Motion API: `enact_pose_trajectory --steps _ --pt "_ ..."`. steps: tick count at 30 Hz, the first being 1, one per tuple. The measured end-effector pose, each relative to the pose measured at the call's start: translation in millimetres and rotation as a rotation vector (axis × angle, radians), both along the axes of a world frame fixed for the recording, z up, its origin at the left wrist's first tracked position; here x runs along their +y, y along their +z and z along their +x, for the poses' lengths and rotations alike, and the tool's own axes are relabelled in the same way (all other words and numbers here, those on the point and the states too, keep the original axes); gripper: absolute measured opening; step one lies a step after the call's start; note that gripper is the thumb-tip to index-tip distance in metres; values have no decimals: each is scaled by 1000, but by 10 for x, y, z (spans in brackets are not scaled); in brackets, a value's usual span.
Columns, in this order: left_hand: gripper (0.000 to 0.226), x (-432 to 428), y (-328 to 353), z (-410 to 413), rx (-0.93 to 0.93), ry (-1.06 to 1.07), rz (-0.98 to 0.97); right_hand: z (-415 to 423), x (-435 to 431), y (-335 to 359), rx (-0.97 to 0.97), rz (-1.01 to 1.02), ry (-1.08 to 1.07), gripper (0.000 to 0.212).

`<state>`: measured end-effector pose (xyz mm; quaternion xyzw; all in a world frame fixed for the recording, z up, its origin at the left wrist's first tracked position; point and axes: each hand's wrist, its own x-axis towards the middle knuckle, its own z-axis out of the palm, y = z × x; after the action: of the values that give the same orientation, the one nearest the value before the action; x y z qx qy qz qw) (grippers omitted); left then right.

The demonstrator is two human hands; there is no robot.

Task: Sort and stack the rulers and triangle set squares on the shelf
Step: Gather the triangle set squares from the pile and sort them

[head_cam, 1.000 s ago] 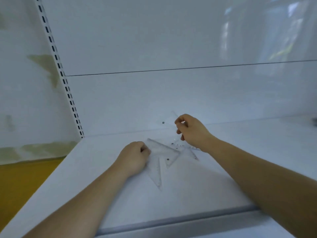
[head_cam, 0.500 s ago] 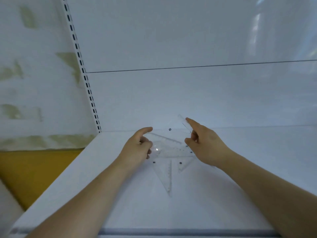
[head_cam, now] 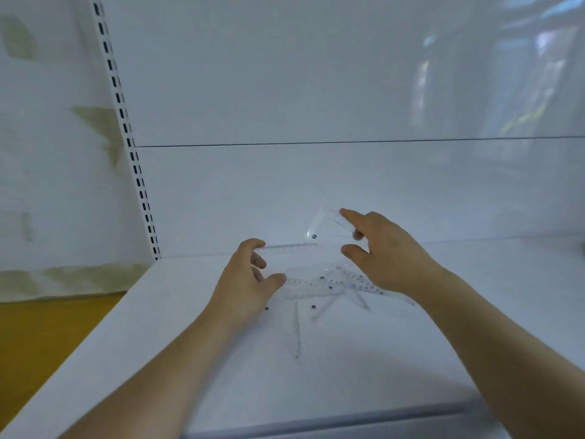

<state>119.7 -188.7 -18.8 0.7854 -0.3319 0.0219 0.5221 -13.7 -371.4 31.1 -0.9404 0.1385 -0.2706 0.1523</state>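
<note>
A shop: white display shelf [head_cam: 196,359] with a slotted upright rail [head_cam: 126,134].

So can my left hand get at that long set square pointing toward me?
Probably, nothing blocks it: the long set square has its near tip bare on the shelf, beside the left hand. But that hand seems to grip the lifted set square, so it's occupied.

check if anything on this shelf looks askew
Yes: the clear plastic rulers and set squares lie crossed and overlapping on the white shelf, tips pointing different ways. The left hand and right hand hold another clear plastic piece above.
</note>
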Motion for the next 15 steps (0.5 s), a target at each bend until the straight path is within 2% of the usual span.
enact_pose_trajectory --steps 5,11,15 --pt "45 1 55 -216 -79 -119 -12 -533 233 -159 -117 122 -150 51" --pt "53 -17 127 -657 -196 -383 150 -1253 473 -513 -248 236 -379 47" --pt "50 -91 126 -1104 -245 -480 144 -1769 481 -606 -297 297 -469 44"
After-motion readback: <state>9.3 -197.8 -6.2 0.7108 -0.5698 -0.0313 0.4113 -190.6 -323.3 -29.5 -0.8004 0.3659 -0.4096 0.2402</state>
